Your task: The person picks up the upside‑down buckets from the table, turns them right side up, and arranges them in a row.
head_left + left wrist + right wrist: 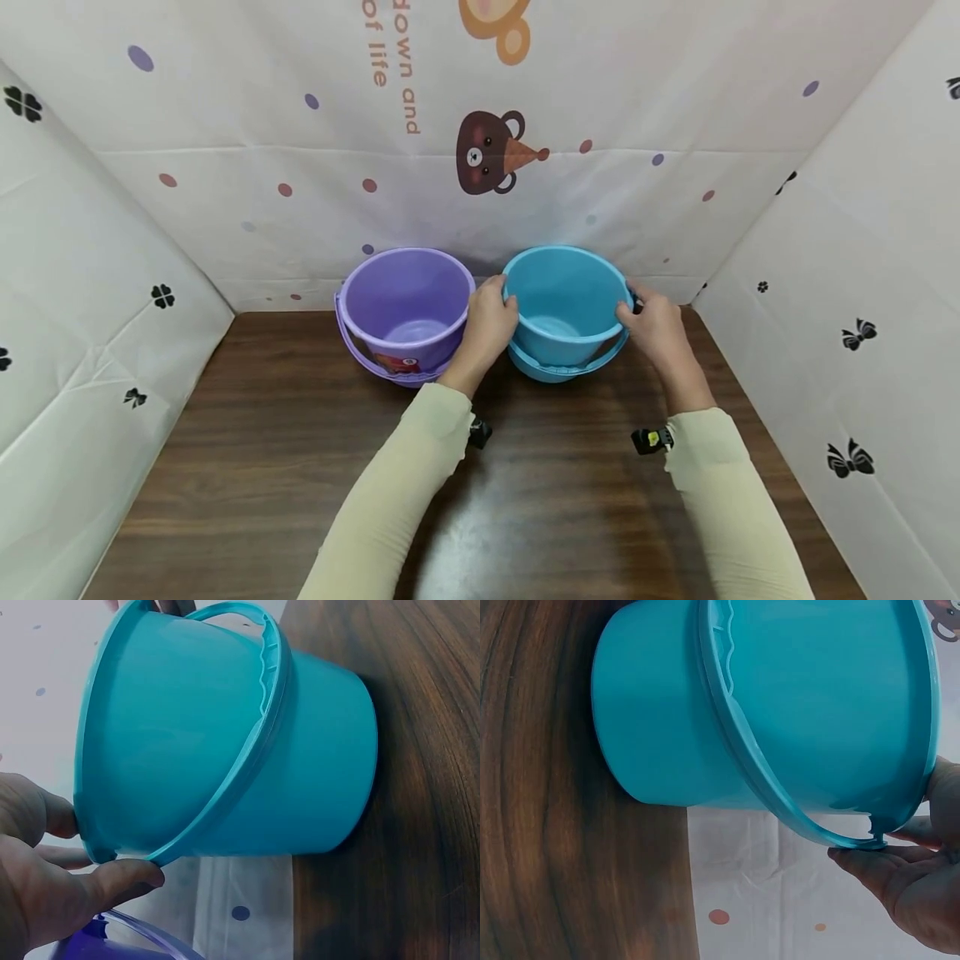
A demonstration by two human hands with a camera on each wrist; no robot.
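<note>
A blue bucket (558,350) with its handle hanging down stands upright on the dark wooden table, close to the back wall. My left hand (489,323) grips its rim on the left side, thumb over the edge and fingers outside. On the opposite side my right hand (657,327) pinches the rim beside the handle joint. The left wrist view shows the blue bucket (217,735) with the left thumb and fingers at its lip. To the left stands a purple bucket (405,312), its right rim partly hidden behind my left hand and its handle also down.
The wooden table (300,483) reaches to a back wall (637,100) of white cloth printed with dots and bears. White cloth walls also rise at the left (75,292) and right (847,275). The purple bucket sits close beside my left forearm.
</note>
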